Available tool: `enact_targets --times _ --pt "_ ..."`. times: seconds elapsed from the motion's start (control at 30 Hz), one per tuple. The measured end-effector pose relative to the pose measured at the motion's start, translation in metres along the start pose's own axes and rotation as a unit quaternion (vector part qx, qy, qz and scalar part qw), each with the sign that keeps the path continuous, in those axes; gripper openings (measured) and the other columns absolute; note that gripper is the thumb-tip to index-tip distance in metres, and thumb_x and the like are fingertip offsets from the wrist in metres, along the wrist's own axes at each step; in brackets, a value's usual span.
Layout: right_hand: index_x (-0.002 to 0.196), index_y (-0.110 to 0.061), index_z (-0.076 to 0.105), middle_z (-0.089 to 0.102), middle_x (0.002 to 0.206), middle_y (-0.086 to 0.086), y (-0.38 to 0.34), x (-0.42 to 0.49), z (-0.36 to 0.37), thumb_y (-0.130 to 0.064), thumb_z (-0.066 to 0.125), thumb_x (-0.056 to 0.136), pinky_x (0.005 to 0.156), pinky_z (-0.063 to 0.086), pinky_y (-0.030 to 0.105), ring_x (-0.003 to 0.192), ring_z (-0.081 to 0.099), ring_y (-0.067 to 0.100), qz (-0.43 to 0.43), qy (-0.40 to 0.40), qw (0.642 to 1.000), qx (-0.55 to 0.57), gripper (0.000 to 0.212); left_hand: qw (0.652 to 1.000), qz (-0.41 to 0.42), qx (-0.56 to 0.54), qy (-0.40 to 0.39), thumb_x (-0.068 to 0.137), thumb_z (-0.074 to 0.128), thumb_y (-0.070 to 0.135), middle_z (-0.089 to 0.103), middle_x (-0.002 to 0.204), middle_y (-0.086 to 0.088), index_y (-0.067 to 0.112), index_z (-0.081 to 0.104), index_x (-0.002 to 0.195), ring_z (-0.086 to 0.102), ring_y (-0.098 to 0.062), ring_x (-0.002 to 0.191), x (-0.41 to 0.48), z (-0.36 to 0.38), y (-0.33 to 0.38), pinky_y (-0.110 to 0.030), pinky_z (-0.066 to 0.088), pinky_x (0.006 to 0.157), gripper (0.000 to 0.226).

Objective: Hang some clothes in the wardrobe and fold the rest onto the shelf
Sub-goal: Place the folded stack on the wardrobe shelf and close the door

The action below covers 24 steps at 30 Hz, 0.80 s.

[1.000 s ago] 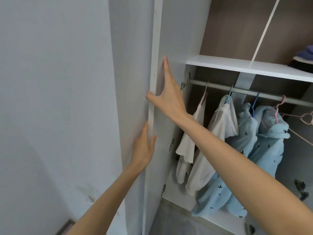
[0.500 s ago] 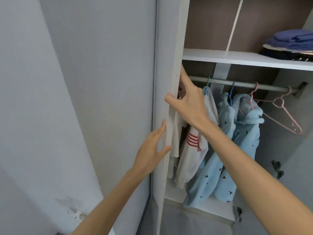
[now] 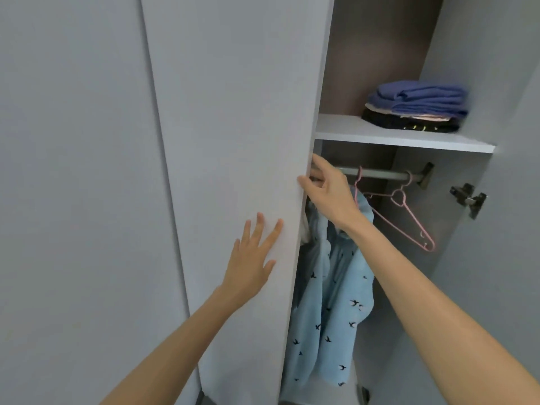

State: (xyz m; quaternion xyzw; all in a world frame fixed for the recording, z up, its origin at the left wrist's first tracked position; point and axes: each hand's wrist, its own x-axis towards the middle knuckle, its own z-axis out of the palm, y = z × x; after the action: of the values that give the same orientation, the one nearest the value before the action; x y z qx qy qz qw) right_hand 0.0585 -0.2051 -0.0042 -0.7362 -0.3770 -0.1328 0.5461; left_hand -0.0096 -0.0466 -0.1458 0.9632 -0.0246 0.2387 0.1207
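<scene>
The grey left wardrobe door (image 3: 233, 141) stands mostly swung across the opening. My left hand (image 3: 252, 258) lies flat on its front face with straight fingers. My right hand (image 3: 330, 191) grips the door's free edge, thumb on the front and fingers curled behind. Inside, a light blue garment with small black birds (image 3: 330, 317) hangs from the metal rail (image 3: 380, 173). An empty pink hanger (image 3: 409, 217) hangs on the rail to its right. A folded pile of blue and dark clothes (image 3: 418, 108) lies on the white shelf (image 3: 350, 130).
The right door (image 3: 502, 229) stands open, its metal hinge (image 3: 467, 198) showing. A grey wall (image 3: 73, 200) fills the left. The wardrobe's white floor panel (image 3: 336, 393) shows below the hanging garment.
The left door has swung further shut, hiding the white garments. My left hand moved from the door's edge onto its front face. My right hand stayed on the edge.
</scene>
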Motion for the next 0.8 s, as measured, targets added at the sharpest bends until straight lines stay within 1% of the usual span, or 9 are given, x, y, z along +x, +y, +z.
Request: enact_targets --times 0.07,0.13,0.23,0.37,0.47,0.53,0.63,0.73,0.8 --pt "0.138 -0.019 0.048 0.063 0.124 -0.009 0.013 0.009 -0.006 -0.010 0.054 0.095 0.092 0.053 0.026 0.112 0.061 0.004 0.000 -0.005 1.000 -0.006 0.045 1.000 -0.007 0.009 0.004 0.096 0.051 0.021 -0.031 0.155 0.002 0.045 -0.026 0.142 -0.012 -0.026 0.147 0.010 0.010 0.000 -0.049 0.026 0.115 0.092" --pt "0.137 -0.025 0.049 0.066 0.118 -0.008 0.026 0.016 -0.009 -0.013 0.053 0.096 0.088 0.055 0.026 0.101 0.065 0.004 0.000 0.003 1.000 -0.018 0.043 1.000 -0.004 0.016 0.007 0.095 0.052 0.016 -0.031 0.154 0.003 0.044 -0.025 0.142 -0.011 -0.025 0.147 0.020 0.016 -0.002 -0.045 0.028 0.115 0.094" --pt "0.137 -0.032 0.049 0.069 0.110 -0.003 0.047 0.028 -0.011 -0.023 0.052 0.096 0.083 0.058 0.040 0.085 0.070 0.013 0.010 0.027 0.999 -0.038 0.042 1.000 0.004 0.015 0.001 0.093 0.053 0.013 -0.030 0.154 0.006 0.044 -0.024 0.142 -0.008 -0.025 0.147 0.035 0.021 -0.006 -0.034 0.040 0.108 0.096" --pt "0.138 -0.033 0.048 0.069 0.106 -0.004 0.067 0.043 -0.012 -0.024 0.051 0.097 0.083 0.057 0.042 0.085 0.069 0.014 0.037 0.056 0.997 -0.029 0.043 0.999 0.004 0.034 -0.016 0.094 0.051 0.015 -0.029 0.155 0.007 0.043 -0.022 0.142 -0.003 -0.026 0.148 0.054 0.025 -0.010 -0.031 0.040 0.107 0.092" --pt "0.139 -0.031 0.048 0.069 0.104 -0.004 0.077 0.054 -0.013 -0.021 0.051 0.097 0.083 0.057 0.043 0.087 0.068 0.014 0.051 0.055 0.997 -0.024 0.043 0.998 -0.005 0.052 -0.031 0.094 0.051 0.015 -0.028 0.155 0.005 0.039 -0.019 0.145 -0.001 -0.027 0.148 0.067 0.028 -0.011 -0.032 0.035 0.109 0.090" --pt "0.141 -0.028 0.047 0.069 0.101 -0.003 0.082 0.062 -0.015 -0.019 0.050 0.098 0.084 0.056 0.043 0.090 0.066 0.017 0.057 0.050 0.997 -0.026 0.044 0.998 -0.014 0.052 -0.039 0.094 0.051 0.016 -0.028 0.155 0.005 0.035 -0.016 0.148 0.000 -0.028 0.148 0.075 0.030 -0.010 -0.034 0.036 0.108 0.088" --pt "0.140 -0.025 0.047 0.069 0.099 -0.001 0.088 0.072 -0.018 -0.015 0.048 0.099 0.085 0.056 0.036 0.091 0.066 0.018 0.057 0.044 0.997 -0.015 0.043 0.997 -0.028 0.052 -0.048 0.094 0.050 0.016 -0.028 0.155 0.005 0.033 -0.013 0.150 -0.001 -0.028 0.148 0.084 0.032 -0.008 -0.035 0.038 0.108 0.086" --pt "0.139 -0.023 0.048 0.064 0.096 -0.019 0.093 0.079 -0.020 -0.013 0.046 0.100 0.080 0.052 0.019 0.085 0.062 0.001 0.054 0.036 0.998 -0.013 0.041 0.996 -0.038 0.059 -0.060 0.095 0.050 0.017 -0.028 0.155 0.006 0.032 -0.013 0.150 -0.001 -0.027 0.148 0.092 0.034 -0.008 -0.037 0.036 0.110 0.085" --pt "0.140 -0.022 0.047 0.062 0.100 -0.020 0.096 0.083 -0.020 -0.013 0.045 0.100 0.080 0.050 0.015 0.088 0.059 -0.003 0.055 0.037 0.998 -0.015 0.041 0.994 -0.045 0.069 -0.068 0.096 0.050 0.020 -0.027 0.156 0.005 0.031 -0.012 0.150 -0.003 -0.028 0.148 0.096 0.034 -0.009 -0.039 0.032 0.113 0.083"
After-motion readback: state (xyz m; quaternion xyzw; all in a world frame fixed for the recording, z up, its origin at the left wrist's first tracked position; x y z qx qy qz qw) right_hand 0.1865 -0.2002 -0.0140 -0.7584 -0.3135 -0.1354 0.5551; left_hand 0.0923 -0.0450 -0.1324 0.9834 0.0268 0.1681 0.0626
